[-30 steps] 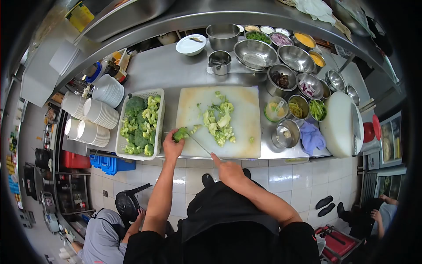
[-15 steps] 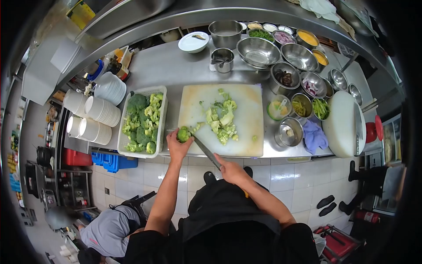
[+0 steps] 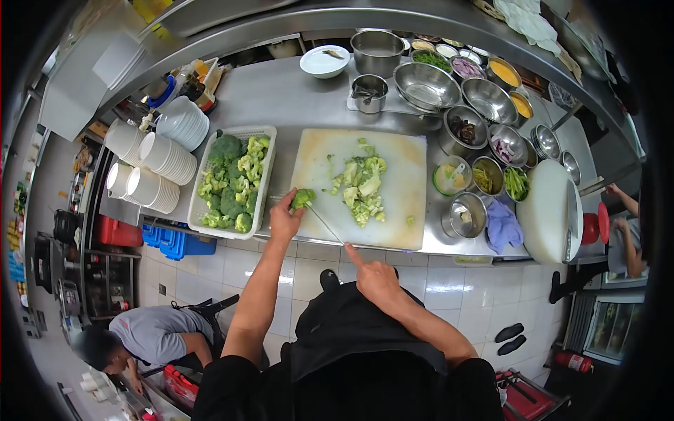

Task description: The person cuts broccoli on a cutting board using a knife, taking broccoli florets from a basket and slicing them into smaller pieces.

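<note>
My left hand [image 3: 285,214] is closed on a green broccoli piece [image 3: 303,198] at the left edge of the white cutting board [image 3: 309,158]. In my right hand [image 3: 378,281] is a knife [image 3: 328,227], its index finger stretched along it; most of the handle is hidden. The blade appears as a thin line, its tip at the broccoli piece. Cut pale-green broccoli stems [image 3: 364,186] lie heaped mid-board. Left of the board stands a white plastic basket [image 3: 265,168] of broccoli florets [image 3: 229,179].
Stacked white bowls [image 3: 168,158] stand at the far left. Steel bowls [image 3: 428,85] with cut ingredients fill the right and back. A purple cloth [image 3: 503,224] lies near the right front edge. One co-worker [image 3: 158,337] bends at lower left; another person's arms [image 3: 628,235] show at right.
The knife has turned so its blade looks thinner. The broccoli piece is tilted differently in my left hand. My view has shifted slightly, and the co-worker at lower left has moved.
</note>
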A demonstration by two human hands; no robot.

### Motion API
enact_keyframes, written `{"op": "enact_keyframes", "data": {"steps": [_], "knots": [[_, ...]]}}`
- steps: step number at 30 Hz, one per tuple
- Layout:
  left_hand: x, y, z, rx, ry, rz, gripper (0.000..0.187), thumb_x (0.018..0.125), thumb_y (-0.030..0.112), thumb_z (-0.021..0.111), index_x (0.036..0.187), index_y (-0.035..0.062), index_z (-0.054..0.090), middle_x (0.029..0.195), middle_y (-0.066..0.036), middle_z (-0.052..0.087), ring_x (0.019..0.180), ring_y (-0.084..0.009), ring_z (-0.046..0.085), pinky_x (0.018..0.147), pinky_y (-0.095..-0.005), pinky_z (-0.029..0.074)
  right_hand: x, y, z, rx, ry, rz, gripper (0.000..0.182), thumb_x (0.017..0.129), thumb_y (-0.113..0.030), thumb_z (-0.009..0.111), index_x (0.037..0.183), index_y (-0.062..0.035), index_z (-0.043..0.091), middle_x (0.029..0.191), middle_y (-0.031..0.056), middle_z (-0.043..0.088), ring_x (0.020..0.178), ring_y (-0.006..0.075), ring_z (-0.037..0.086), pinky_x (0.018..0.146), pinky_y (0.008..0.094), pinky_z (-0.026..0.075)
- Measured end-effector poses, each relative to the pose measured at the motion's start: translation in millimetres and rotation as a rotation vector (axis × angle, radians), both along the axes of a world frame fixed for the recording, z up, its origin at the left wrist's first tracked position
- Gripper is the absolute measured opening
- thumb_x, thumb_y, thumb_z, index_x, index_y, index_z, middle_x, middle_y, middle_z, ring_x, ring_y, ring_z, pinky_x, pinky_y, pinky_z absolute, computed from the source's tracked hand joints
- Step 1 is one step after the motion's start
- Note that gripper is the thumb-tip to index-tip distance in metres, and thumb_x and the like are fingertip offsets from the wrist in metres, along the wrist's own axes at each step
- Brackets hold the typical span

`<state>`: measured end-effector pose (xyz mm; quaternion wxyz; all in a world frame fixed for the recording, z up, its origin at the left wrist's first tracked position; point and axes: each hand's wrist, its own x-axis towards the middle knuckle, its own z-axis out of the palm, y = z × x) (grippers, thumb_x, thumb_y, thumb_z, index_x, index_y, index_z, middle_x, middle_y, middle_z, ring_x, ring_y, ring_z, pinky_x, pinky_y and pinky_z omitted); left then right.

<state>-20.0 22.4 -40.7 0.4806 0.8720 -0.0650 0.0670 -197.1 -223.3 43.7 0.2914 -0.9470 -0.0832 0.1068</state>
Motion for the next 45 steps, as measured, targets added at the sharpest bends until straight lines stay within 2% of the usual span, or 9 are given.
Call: {"op": "enact_keyframes", "data": {"steps": [6,12,20,25,30,34,38,41,45], "knots": [[-5,-2,4,0.102,-0.064,0.023,0.054,0.076,-0.002,0.075,0.128,-0.0046,0.061,0.121,-0.025,0.066,0.114,-0.0349,0.065,0.098,-0.0364,0.051,1,7,-8,-0.106,0.022,0.032,0.08,0.081,-0.004,0.057,0.155,-0.0207,0.032,0.068,0.0214,0.065,0.062,0.0413,0.065,0.062,0.0545,0.053],[-8,0,-5,0.157,-0.068,0.002,0.048,0.078,-0.002,0.071,0.125,-0.005,0.062,0.122,-0.025,0.065,0.114,-0.0379,0.063,0.099,-0.0385,0.05,18,30,-41,-0.215,-0.018,0.061,0.082,0.081,-0.004,0.056,0.157,-0.0117,0.027,0.07,0.019,0.068,0.064,0.0381,0.068,0.061,0.0499,0.056],[19,29,31,0.147,0.142,-0.292,0.056,0.077,-0.006,0.064,0.132,0.0085,0.063,0.126,-0.018,0.065,0.112,-0.0381,0.063,0.096,-0.0376,0.051,48,-16,-48,-0.111,-0.045,0.124,0.07,0.089,-0.007,0.051,0.154,-0.026,0.034,0.074,0.0246,0.067,0.068,0.0427,0.066,0.066,0.0547,0.053],[27,-7,41,0.246,-0.122,-0.337,0.037,0.072,0.001,0.066,0.109,0.0052,0.071,0.108,-0.017,0.069,0.102,-0.0365,0.064,0.093,-0.0401,0.051,35,-3,-25,-0.056,-0.047,0.159,0.068,0.089,-0.007,0.054,0.152,-0.0218,0.036,0.076,0.0252,0.066,0.071,0.0445,0.065,0.068,0.0561,0.052],[37,18,89,0.125,-0.224,0.055,0.035,0.073,0.004,0.069,0.108,0.0057,0.071,0.111,-0.016,0.07,0.104,-0.035,0.065,0.095,-0.0393,0.05,29,-9,-32,0.048,-0.137,0.057,0.067,0.087,-0.005,0.055,0.151,-0.0206,0.04,0.078,0.0256,0.067,0.073,0.0459,0.065,0.073,0.0559,0.051],[68,116,111,0.423,-0.326,0.248,0.053,0.082,0.017,0.075,0.132,0.0085,0.06,0.133,-0.022,0.061,0.126,-0.036,0.056,0.105,-0.0401,0.045,21,-15,-55,0.051,-0.083,-0.005,0.073,0.084,-0.004,0.054,0.151,-0.0281,0.039,0.073,0.0236,0.066,0.067,0.0447,0.065,0.066,0.0559,0.051],[81,53,106,0.383,-0.564,0.301,0.055,0.085,0.023,0.075,0.135,0.0071,0.059,0.131,-0.022,0.062,0.122,-0.0346,0.06,0.104,-0.0404,0.046,23,-11,-59,-0.006,0.063,-0.052,0.075,0.084,-0.004,0.054,0.152,-0.0295,0.037,0.07,0.0227,0.065,0.065,0.0429,0.065,0.063,0.0549,0.051],[83,-29,67,0.18,0.017,-0.175,0.05,0.084,0.018,0.072,0.131,0.0067,0.062,0.125,-0.021,0.066,0.116,-0.0341,0.064,0.101,-0.0393,0.049,25,-8,-55,0.015,0.034,0.001,0.075,0.084,-0.005,0.053,0.153,-0.0306,0.036,0.071,0.0233,0.064,0.065,0.0418,0.065,0.063,0.0535,0.051],[83,-131,42,0.241,0.158,-0.399,0.049,0.081,0.009,0.067,0.13,0.0084,0.063,0.126,-0.02,0.065,0.117,-0.0346,0.062,0.103,-0.0402,0.048,30,-11,-35,0.022,0.121,-0.004,0.073,0.087,-0.003,0.048,0.153,-0.0315,0.036,0.076,0.0252,0.065,0.07,0.0414,0.067,0.066,0.0522,0.053]]}}
